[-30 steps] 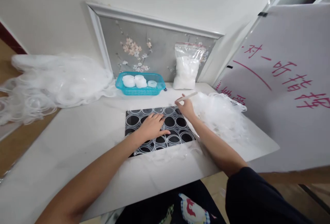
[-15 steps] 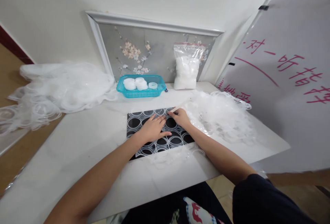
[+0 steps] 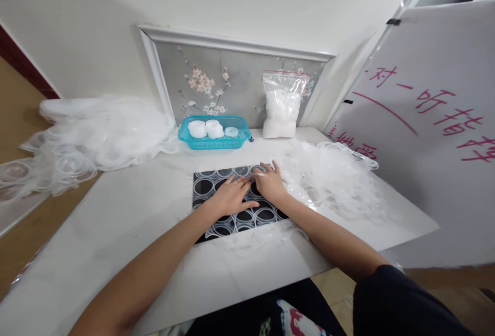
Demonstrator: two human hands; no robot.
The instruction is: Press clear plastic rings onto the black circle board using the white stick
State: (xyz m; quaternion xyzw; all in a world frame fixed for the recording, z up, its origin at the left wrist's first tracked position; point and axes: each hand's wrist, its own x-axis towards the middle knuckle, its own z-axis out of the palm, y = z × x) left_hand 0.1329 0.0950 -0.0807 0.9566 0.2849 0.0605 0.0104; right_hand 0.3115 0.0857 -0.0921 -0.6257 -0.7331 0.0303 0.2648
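A black mat [image 3: 201, 197] lies on the white table [image 3: 127, 217], covered by a clear plastic sheet of round rings [image 3: 247, 217]. My left hand [image 3: 230, 197] rests flat on the sheet, fingers pointing right. My right hand [image 3: 269, 181] lies flat beside it at the mat's far right, fingers spread, fingertips near those of the left. I see nothing held in either hand. The thin white stick from the earlier frames is not in sight.
A heap of clear plastic scrap [image 3: 334, 181] lies just right of the mat and a bigger heap [image 3: 100, 129] at the far left. Behind stand a blue basket [image 3: 235, 142] with white round pieces and a zip bag [image 3: 280, 106]. A white board with red writing [image 3: 433, 119] leans at the right.
My right hand came down from the scrap heap onto the sheet and flattened; the white stick it held is no longer seen. The left hand stayed in place.
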